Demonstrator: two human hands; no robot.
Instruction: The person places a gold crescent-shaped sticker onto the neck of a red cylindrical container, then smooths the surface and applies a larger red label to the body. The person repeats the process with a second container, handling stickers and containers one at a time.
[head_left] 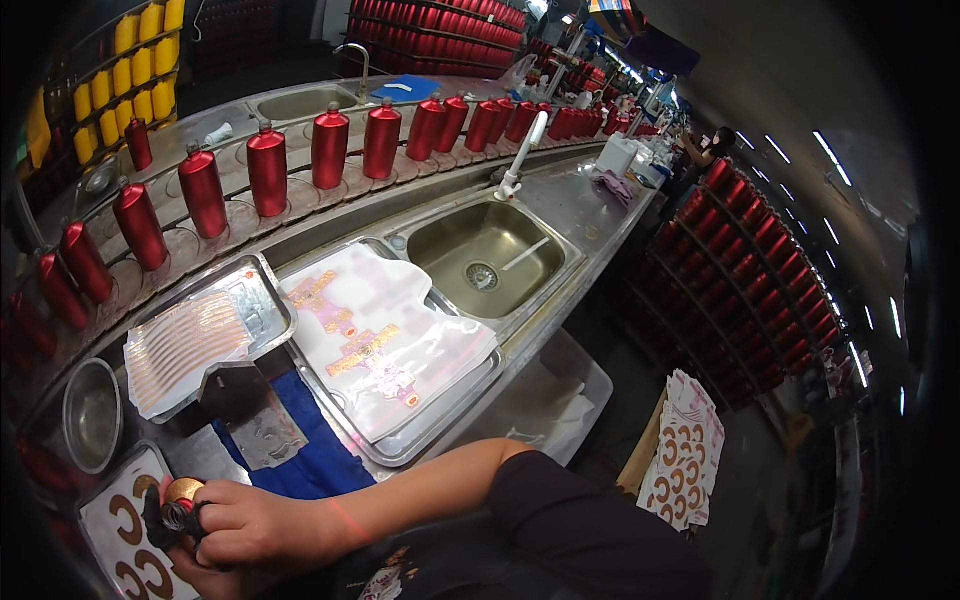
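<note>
My right hand (pixel 240 525) is closed at the lower left, its forearm coming in from the right. Its fingers wrap round a small gold-topped object (pixel 183 491) with red and a ribbed grey part below; black material shows beside it. Most of this object is hidden, so I cannot tell its kind. Skin at the lower edge just below may be my left hand (pixel 195 575); its fingers are largely hidden. Beside the hands lies a white sheet of brown curved decals (pixel 128 515) in a tray. A blue cloth (pixel 315 440) and a metal holder (pixel 260 415) lie just beyond.
Red bottles (pixel 268 170) stand along a curved conveyor (pixel 235 235) at the back. Printed decal sheets (pixel 395 340) and striped strips (pixel 190 345) rest in metal trays. A sink (pixel 480 250) with a white tap, a metal bowl (pixel 93 415) and racks of red bottles (pixel 745 280) surround the bench.
</note>
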